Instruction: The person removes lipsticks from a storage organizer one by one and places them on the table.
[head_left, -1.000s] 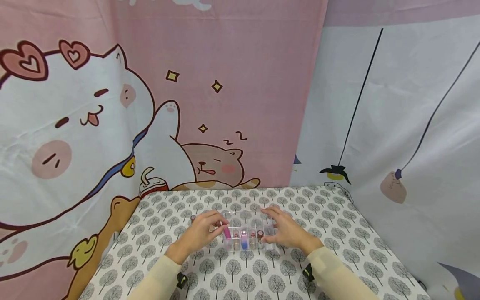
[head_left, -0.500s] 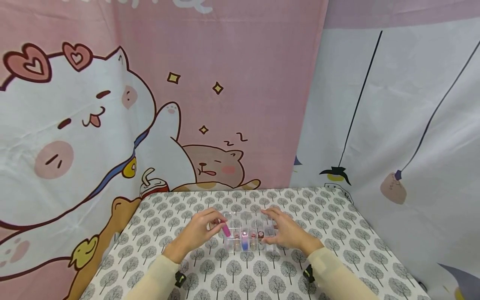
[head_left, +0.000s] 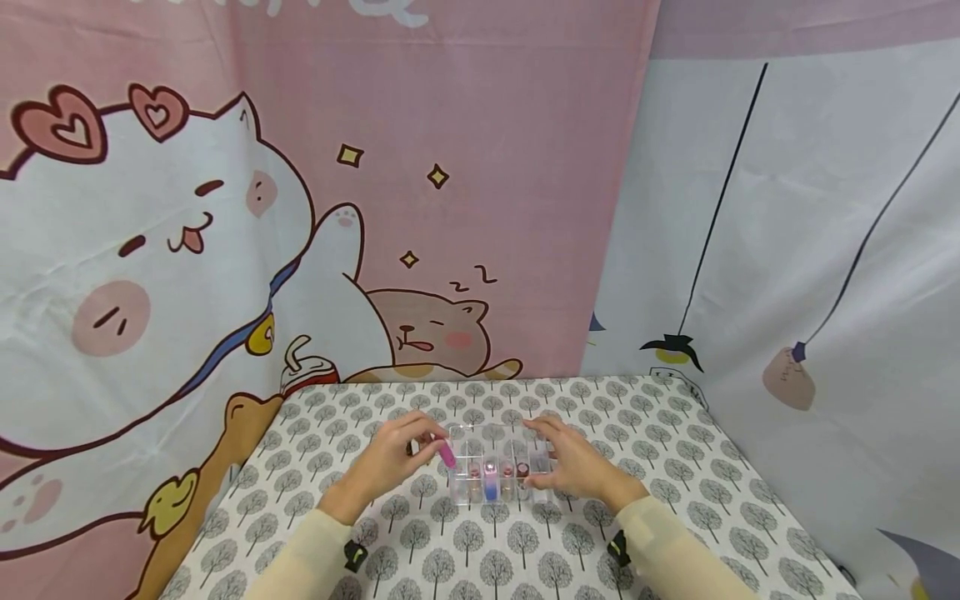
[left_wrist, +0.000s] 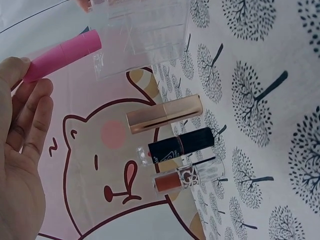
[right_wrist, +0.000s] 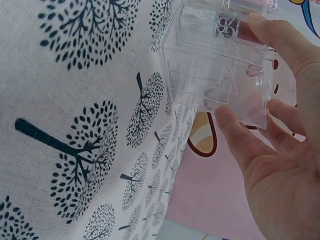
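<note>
My left hand (head_left: 393, 454) pinches a bright pink lipstick tube (left_wrist: 65, 55) by one end, between thumb and fingertips. The tube slants, its free end over the left end of a clear plastic lipstick organizer (head_left: 461, 493). With thumb and fingers spread across its right end, my right hand (head_left: 573, 462) holds that organizer. Several tubes stand in its slots, among them a pink-and-blue one (head_left: 491, 481) and a dark-red-topped one (head_left: 522, 472). In the right wrist view, fingertips press the organizer's clear wall (right_wrist: 200, 87), and the thumb lies over a reddish tube.
The left wrist view shows a gold lipstick (left_wrist: 165, 113), a black lipstick (left_wrist: 182, 145) and a clear lip gloss tube (left_wrist: 168, 183) on the cloth beside the organizer. Tree-patterned cloth (head_left: 465, 550) covers the table. A printed curtain (head_left: 495, 208) hangs behind it.
My left hand has drawn the pink lipstick tube up and to the left, away from the organizer's left end. The right hand keeps its hold on the organizer.
</note>
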